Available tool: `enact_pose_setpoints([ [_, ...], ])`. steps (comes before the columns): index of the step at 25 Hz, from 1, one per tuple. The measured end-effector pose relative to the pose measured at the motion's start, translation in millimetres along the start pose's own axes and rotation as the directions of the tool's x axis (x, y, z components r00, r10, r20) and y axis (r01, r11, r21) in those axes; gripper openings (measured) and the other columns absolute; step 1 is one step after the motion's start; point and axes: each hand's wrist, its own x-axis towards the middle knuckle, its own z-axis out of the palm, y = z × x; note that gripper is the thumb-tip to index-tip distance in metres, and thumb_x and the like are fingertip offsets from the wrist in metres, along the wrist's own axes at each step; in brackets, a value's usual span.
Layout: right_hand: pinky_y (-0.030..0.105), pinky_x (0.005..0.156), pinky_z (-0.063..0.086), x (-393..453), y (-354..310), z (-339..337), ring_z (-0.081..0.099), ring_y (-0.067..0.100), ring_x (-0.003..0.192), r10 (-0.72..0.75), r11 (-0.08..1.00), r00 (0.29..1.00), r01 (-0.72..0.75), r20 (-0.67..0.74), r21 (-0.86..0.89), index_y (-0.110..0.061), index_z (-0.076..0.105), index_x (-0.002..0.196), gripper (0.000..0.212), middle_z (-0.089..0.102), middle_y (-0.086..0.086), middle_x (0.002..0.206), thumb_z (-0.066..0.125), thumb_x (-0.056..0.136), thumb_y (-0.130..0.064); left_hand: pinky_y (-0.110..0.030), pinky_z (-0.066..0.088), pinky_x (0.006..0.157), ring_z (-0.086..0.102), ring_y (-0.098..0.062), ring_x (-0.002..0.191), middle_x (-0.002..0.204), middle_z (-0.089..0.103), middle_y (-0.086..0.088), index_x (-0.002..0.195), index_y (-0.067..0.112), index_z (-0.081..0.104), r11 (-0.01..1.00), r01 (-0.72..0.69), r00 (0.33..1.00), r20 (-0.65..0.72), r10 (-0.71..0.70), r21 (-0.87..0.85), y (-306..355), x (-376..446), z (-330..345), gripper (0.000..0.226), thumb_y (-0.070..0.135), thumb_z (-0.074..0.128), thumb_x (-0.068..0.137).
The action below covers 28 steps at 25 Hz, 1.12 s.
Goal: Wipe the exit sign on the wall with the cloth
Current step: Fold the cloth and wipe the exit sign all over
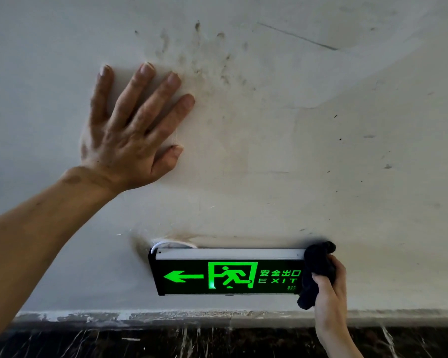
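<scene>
A lit exit sign (pixel 225 276) with a green arrow, a running figure and the word EXIT is fixed low on a white wall (pixel 321 151). My right hand (pixel 330 288) grips a bunched black cloth (pixel 317 267) pressed against the sign's right end, covering that edge. My left hand (pixel 132 127) rests flat on the wall up and to the left of the sign, fingers spread, holding nothing.
The wall above the sign is smudged with dark marks (pixel 217 60). A thin white cable (pixel 166 245) loops out of the wall at the sign's top left corner. A dark marble-patterned skirting (pixel 192 342) with a paint-streaked upper edge runs below.
</scene>
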Motion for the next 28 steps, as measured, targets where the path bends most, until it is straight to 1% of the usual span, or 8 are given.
enact_pose_setpoints([
  [5, 0.047, 0.084, 0.041, -1, 21, 0, 0.056, 0.032, 0.098, 0.174, 0.984, 0.985, -0.175, 0.020, 0.027, -0.051, 0.058, 0.096, 0.047, 0.060, 0.008, 0.108, 0.046, 0.089, -0.007, -0.064, 0.025, 0.109, 0.029, -0.037, 0.140, 0.154, 0.029, -0.010, 0.151, 0.017, 0.031, 1.000, -0.003, 1.000, 0.000, 0.003, 0.005, 0, 0, 0, 0.070, 0.051, 0.038, 0.091],
  [12, 0.056, 0.095, 0.044, -6, 47, 3, 0.060, 0.035, 0.094, 0.381, 0.924, 0.924, -0.381, -0.025, 0.003, -0.044, 0.060, 0.087, 0.046, 0.063, 0.014, 0.102, 0.048, 0.088, 0.000, -0.065, 0.028, 0.107, 0.032, -0.037, 0.139, 0.152, 0.032, -0.011, 0.151, 0.016, 0.032, 1.000, -0.009, 1.000, -0.002, 0.009, 0.007, 0, 1, 0, 0.070, 0.051, 0.039, 0.090],
  [17, 0.042, 0.077, 0.047, -6, 52, 2, 0.062, 0.035, 0.085, 0.454, 0.888, 0.890, -0.455, -0.031, -0.069, -0.032, 0.057, 0.100, 0.033, 0.064, 0.011, 0.092, 0.047, 0.089, -0.002, -0.066, 0.028, 0.107, 0.032, -0.037, 0.139, 0.152, 0.032, -0.010, 0.151, 0.017, 0.031, 1.000, -0.007, 1.000, 0.006, 0.007, 0.023, -1, 0, 2, 0.070, 0.052, 0.038, 0.091],
  [20, 0.044, 0.093, 0.042, -6, 51, -4, 0.056, 0.034, 0.097, 0.534, 0.793, 0.845, -0.517, -0.043, -0.322, -0.016, 0.054, 0.116, 0.030, 0.060, 0.015, 0.096, 0.050, 0.088, -0.008, -0.066, 0.028, 0.107, 0.030, -0.037, 0.139, 0.153, 0.030, -0.010, 0.152, 0.018, 0.029, 1.000, -0.001, 1.000, 0.010, 0.001, 0.007, -1, 1, 1, 0.070, 0.051, 0.038, 0.091],
  [21, 0.044, 0.097, 0.040, -7, 50, -5, 0.054, 0.034, 0.101, 0.583, 0.765, 0.812, -0.564, -0.037, -0.310, -0.008, 0.054, 0.119, 0.031, 0.060, 0.017, 0.098, 0.049, 0.089, -0.006, -0.066, 0.027, 0.107, 0.029, -0.037, 0.139, 0.153, 0.030, -0.010, 0.152, 0.018, 0.028, 1.000, 0.004, 1.000, 0.015, -0.004, 0.001, -1, 1, 1, 0.070, 0.051, 0.038, 0.091],
  [23, 0.046, 0.104, 0.036, -11, 46, -5, 0.052, 0.038, 0.115, 0.691, 0.711, 0.723, -0.681, -0.005, -0.172, 0.002, 0.051, 0.128, 0.037, 0.057, 0.023, 0.114, 0.046, 0.092, -0.003, -0.065, 0.026, 0.108, 0.029, -0.037, 0.140, 0.153, 0.029, -0.010, 0.152, 0.018, 0.028, 1.000, 0.006, 1.000, 0.021, -0.006, -0.002, 0, 1, 0, 0.070, 0.051, 0.038, 0.091],
  [25, 0.049, 0.109, 0.035, -14, 44, -2, 0.048, 0.039, 0.125, 0.781, 0.615, 0.623, -0.779, 0.038, 0.122, 0.000, 0.048, 0.135, 0.043, 0.052, 0.025, 0.130, 0.043, 0.093, -0.005, -0.065, 0.025, 0.108, 0.029, -0.037, 0.140, 0.154, 0.029, -0.010, 0.152, 0.018, 0.028, 1.000, 0.003, 1.000, 0.017, -0.003, -0.006, 0, 0, 1, 0.070, 0.051, 0.038, 0.091],
  [28, 0.055, 0.092, 0.044, -26, 43, 6, 0.056, 0.041, 0.108, 0.792, 0.446, 0.579, -0.764, 0.192, 0.466, -0.008, 0.052, 0.128, 0.038, 0.059, 0.023, 0.117, 0.041, 0.092, -0.012, -0.064, 0.024, 0.109, 0.028, -0.036, 0.141, 0.154, 0.029, -0.009, 0.152, 0.018, 0.029, 1.000, 0.004, 1.000, 0.008, -0.004, -0.005, -1, 1, 2, 0.070, 0.051, 0.039, 0.091],
])
